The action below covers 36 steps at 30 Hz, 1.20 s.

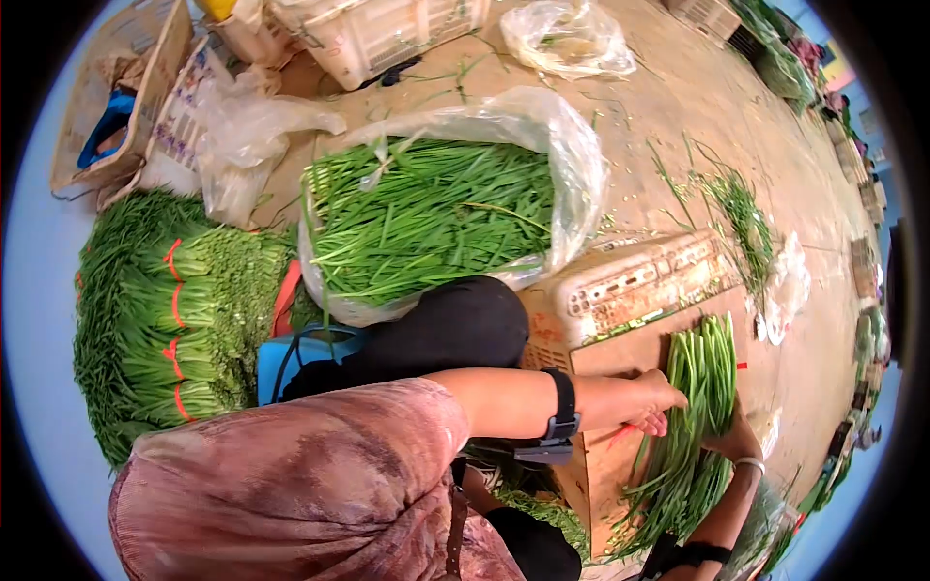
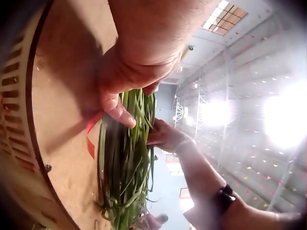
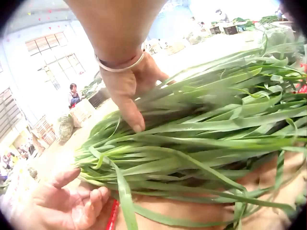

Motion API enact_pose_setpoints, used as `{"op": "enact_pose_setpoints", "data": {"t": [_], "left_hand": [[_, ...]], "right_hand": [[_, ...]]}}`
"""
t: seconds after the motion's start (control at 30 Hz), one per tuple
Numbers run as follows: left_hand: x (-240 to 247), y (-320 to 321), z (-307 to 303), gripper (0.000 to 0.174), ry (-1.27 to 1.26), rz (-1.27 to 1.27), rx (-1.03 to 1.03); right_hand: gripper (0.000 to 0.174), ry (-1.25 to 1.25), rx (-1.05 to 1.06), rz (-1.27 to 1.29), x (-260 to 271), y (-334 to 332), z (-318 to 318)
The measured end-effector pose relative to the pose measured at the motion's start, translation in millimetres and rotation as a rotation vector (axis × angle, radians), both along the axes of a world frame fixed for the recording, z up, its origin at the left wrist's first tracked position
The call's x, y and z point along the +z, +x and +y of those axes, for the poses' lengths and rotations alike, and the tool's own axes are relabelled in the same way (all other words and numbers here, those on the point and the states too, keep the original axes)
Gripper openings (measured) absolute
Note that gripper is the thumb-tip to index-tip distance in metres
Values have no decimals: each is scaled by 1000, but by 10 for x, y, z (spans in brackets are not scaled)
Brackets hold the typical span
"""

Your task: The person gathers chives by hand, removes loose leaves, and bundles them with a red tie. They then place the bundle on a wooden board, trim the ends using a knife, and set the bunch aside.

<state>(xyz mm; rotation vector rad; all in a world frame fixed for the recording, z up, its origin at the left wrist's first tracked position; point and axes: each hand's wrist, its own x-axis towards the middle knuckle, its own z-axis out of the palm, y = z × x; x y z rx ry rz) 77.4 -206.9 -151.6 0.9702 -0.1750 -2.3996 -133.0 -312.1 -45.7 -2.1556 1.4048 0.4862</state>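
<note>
A loose bundle of garlic chives (image 1: 705, 373) lies on a brown board (image 1: 605, 479), pale stem ends pointing away from the person. From the right side, the right hand (image 1: 738, 441) grips the bundle; its thumb (image 3: 132, 115) lies over the leaves and its fingers go behind them. On the other side is the left hand (image 1: 647, 399), palm up with loosely bent fingers near the stems, holding nothing. Beneath the left hand, a red tie strip (image 2: 91, 139) lies on the board beside the chives.
An open plastic bag (image 1: 578, 145) full of cut chives (image 1: 436, 213) is ahead. At left, tied chive bunches (image 1: 179, 320) are stacked with red bands. A dirty plastic crate (image 1: 649, 281) supports the board. More crates (image 1: 378, 39) and leaf scraps (image 1: 741, 208) lie farther off.
</note>
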Motion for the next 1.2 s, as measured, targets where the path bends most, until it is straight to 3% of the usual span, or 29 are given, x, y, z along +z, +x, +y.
{"op": "enact_pose_setpoints", "data": {"t": [0.03,0.07,0.1,0.13,0.2,0.27,0.33,0.4,0.43,0.47,0.5,0.53,0.6,0.63,0.67,0.73,0.77,0.83,0.87,0.93,0.97,1.07,1.13,1.17,1.2], "left_hand": [[89,114,80,52,-65,-3,59],[183,213,170,51,-129,-5,116],[-408,-145,-43,51,-55,56,42],[-37,131,86,51,-47,57,56],[784,646,346,57,-376,-316,161],[1029,765,629,59,-711,-581,542],[1422,1252,1010,56,-917,-362,607],[1572,1809,1344,52,-974,-259,662],[1490,2092,1452,51,-1013,-451,710],[1325,2383,1552,51,-1045,-645,757],[1159,2693,1666,49,-989,-942,843],[945,3033,1791,46,-800,-1018,901],[202,3686,2119,47,-543,-1530,979],[-157,3972,2364,49,-359,-1765,952],[-399,4145,2620,52,-176,-1795,991],[-829,4429,3074,59,18,-2018,689],[-1100,4438,3201,59,28,-1998,698],[-1528,4391,3376,64,269,-1891,920],[-1477,4334,3399,64,280,-1871,926],[-1246,4255,3470,61,158,-1288,1099],[-1472,4263,3533,57,122,-1288,1070],[-1225,4155,3553,49,122,-1024,1128],[-909,4115,3518,46,49,-1154,1053],[-1215,4141,3541,42,-2,-1247,1024],[-1623,4154,3578,40,-91,-1676,1016]], "right_hand": [[116,53,-112,-14,95,131,79],[116,68,-94,-15,65,158,89],[115,74,-111,-29,44,122,95],[114,79,-129,-41,31,53,95],[113,38,-63,-114,-8,-58,107],[111,-60,-212,-140,169,6,202],[103,-298,-88,71,233,-153,169],[86,-592,167,126,266,-291,127],[86,-595,173,133,347,-135,189],[76,-551,87,-3,491,268,346],[66,-504,1,-139,630,738,542],[53,-424,-60,-259,753,1294,808],[44,-504,290,-332,760,2058,1158],[39,-463,343,-398,703,2478,1380],[33,-383,380,-477,636,2901,1614],[24,-203,573,-549,299,3566,1932],[19,-259,736,-525,-9,3853,2051],[15,-195,881,-604,-557,4406,2369],[13,-208,947,-462,-884,4589,2514],[12,-290,1032,-408,-1168,4916,2863],[12,-305,1069,-367,-1383,5011,3006],[13,-356,1103,-301,-1702,5137,3280],[13,-396,1134,-265,-1709,5166,3284],[13,-382,1144,-233,-1698,5138,3273],[13,-386,1143,-213,-1621,5102,3238]]}}
